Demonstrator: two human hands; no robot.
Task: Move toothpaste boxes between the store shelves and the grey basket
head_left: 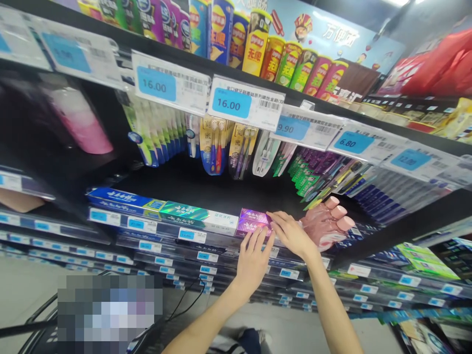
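Observation:
A purple toothpaste box (248,220) lies at the right end of a row along the shelf's front edge. My left hand (254,255) has its fingers stretched out and slightly spread against the box's front. From the right, my right hand (291,231) reaches over, its extended fingers lying on the box's right end and hiding it. A green and white toothpaste box (199,216) adjoins on the left, followed by a blue one (123,200). Just right of my right hand stand pinkish bottles with pale caps (326,226). Both thumbs are mostly hidden.
Toothbrush packs (216,147) hang above the boxes, behind price labels (247,102). Chip canisters (258,42) line the upper shelf. Lower shelf edges carry more labels. A black cart or basket (40,314) stands at lower left, its contents blurred out.

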